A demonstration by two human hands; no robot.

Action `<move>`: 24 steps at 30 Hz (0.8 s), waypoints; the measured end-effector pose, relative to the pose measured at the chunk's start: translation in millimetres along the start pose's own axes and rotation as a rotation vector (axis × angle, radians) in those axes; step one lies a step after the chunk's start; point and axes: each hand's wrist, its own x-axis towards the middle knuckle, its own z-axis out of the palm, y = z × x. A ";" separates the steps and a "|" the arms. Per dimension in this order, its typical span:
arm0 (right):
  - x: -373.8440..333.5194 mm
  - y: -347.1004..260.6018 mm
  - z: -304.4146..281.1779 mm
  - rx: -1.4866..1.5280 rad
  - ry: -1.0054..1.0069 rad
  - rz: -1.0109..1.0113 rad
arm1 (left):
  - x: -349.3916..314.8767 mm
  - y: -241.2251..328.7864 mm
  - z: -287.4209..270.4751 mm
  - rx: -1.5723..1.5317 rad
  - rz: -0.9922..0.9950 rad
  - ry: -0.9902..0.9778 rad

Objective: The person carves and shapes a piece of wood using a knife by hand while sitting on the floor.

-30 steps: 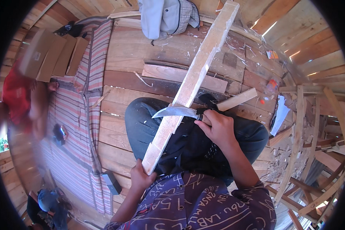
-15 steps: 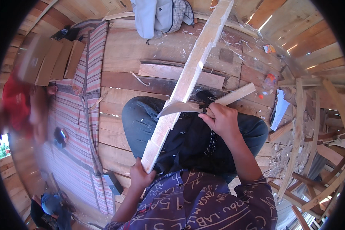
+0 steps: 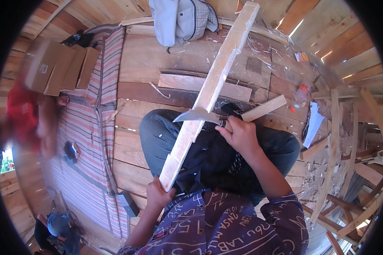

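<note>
A long pale wooden board (image 3: 215, 78) with rough, chipped edges slants from my lap up toward the far wall. My left hand (image 3: 159, 193) is closed round its near end. In my right hand (image 3: 241, 132) is the handle of a knife with a curved blade (image 3: 198, 115). That blade lies across the board's middle, its tip reaching past the left edge; whether it is cutting into the wood I cannot tell. My crossed legs in dark trousers (image 3: 157, 131) are beneath the board.
Planks (image 3: 204, 85) and an offcut (image 3: 266, 107) lie on the wooden floor among shavings. A pale bag (image 3: 174, 21) sits at the far wall. To the left are a striped mat (image 3: 87, 170), cardboard boxes (image 3: 51, 70) and a person in red (image 3: 23, 110). Wooden framing (image 3: 334, 148) stands right.
The knife has moved slightly up along the board, its blade turned flatter across it. My left hand keeps hold of the near end. The whole view has shifted a little.
</note>
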 end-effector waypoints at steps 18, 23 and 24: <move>-21.5 -47.8 -4.4 0.251 -0.235 -0.052 | 2.6 -1.8 1.6 -0.108 0.047 0.031; 15.0 -3.7 -24.1 -0.027 -0.003 0.053 | 0.9 -11.0 2.9 -0.054 0.049 0.038; 31.2 24.5 -30.9 0.091 0.132 0.444 | -0.1 -10.6 0.8 -0.048 0.024 0.036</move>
